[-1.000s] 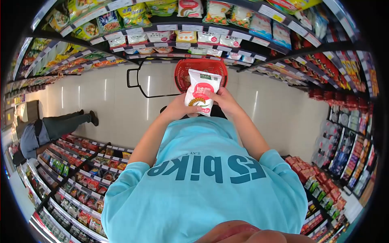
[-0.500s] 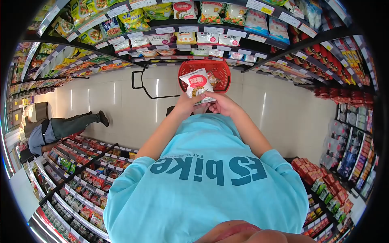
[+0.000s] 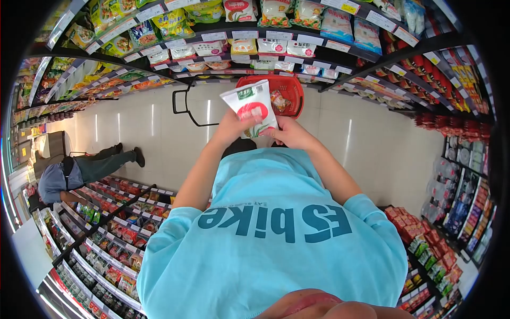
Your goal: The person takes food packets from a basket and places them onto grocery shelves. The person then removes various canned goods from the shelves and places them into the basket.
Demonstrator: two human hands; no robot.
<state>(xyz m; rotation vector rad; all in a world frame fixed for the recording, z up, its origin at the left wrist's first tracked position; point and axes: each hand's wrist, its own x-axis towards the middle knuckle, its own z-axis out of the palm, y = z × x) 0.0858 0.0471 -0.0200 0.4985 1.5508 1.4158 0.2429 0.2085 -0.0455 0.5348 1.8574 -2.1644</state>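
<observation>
A white packet (image 3: pixel 249 98) with a red oval and a green label is held between both hands in front of the torso. My left hand (image 3: pixel 236 126) grips its left side, with the thumb across the front over the red oval. At the packet's lower right corner, my right hand (image 3: pixel 287 133) has its fingers closed on the edge. Behind the packet sits a red basket (image 3: pixel 298 101), partly covered by it, with some small packaged items (image 3: pixel 279 100) inside. The packet's back is hidden.
Shelves of bagged goods (image 3: pixel 273 47) curve across the front, with a dark post at each side. A black-framed handle (image 3: pixel 181 102) is left of the basket. A person (image 3: pixel 66 175) stands by the left shelves (image 3: pixel 114 234). Stacked red packs (image 3: pixel 406 226) are at the lower right.
The packet has tipped more upright and turned, showing its green label. My left hand has moved left and up along its side. At left, the other person's arm now reaches toward the shelf.
</observation>
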